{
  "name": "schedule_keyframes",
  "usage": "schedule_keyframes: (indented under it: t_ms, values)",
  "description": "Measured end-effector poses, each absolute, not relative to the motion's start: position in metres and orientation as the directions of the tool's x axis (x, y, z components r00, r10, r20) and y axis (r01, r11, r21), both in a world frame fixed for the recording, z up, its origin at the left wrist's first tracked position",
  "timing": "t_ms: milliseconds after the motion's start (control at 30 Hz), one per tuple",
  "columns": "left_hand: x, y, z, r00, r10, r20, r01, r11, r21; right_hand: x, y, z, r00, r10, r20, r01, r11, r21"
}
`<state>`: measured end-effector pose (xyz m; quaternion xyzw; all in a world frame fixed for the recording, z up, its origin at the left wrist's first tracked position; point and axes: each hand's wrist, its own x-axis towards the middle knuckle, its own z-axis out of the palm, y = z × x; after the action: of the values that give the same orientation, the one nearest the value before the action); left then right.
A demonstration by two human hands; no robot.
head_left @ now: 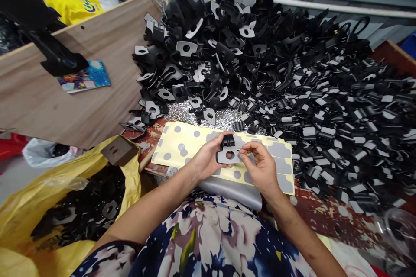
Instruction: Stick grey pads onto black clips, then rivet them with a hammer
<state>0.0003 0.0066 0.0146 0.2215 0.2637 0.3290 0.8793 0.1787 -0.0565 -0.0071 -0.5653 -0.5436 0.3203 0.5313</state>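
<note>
My left hand [209, 158] is closed around a black plastic clip [228, 140] with a flat grey pad [224, 156] facing up. A round hole goes through the pad. At the pad's right end, the thumb and fingertips of my right hand [261, 166] are pinched together; whatever they grip is too small to make out. Beneath both hands lies a yellow backing sheet [169, 138] bearing grey round and squarish stickers. Just behind it is a heap of thin silvery metal pins [224, 119].
Black clip parts with grey pads [186, 47] are piled high at the back. Smaller black pieces [325, 130] spread over the right side. A yellow sack [131, 177] of black parts stands at lower left, near a wooden board [107, 30]. A clear plastic cup [396, 229] sits at lower right.
</note>
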Motion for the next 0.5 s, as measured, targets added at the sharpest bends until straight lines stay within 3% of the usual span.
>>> schedule_keyframes:
  t_ms: [500]
  values:
    - [-0.0011, 0.0051, 0.0160, 0.627, 0.704, -0.333, -0.445, 0.675, 0.589, 0.1747, -0.0547, -0.0061, 0.177, 0.959, 0.219, 0.352, 0.146, -0.925]
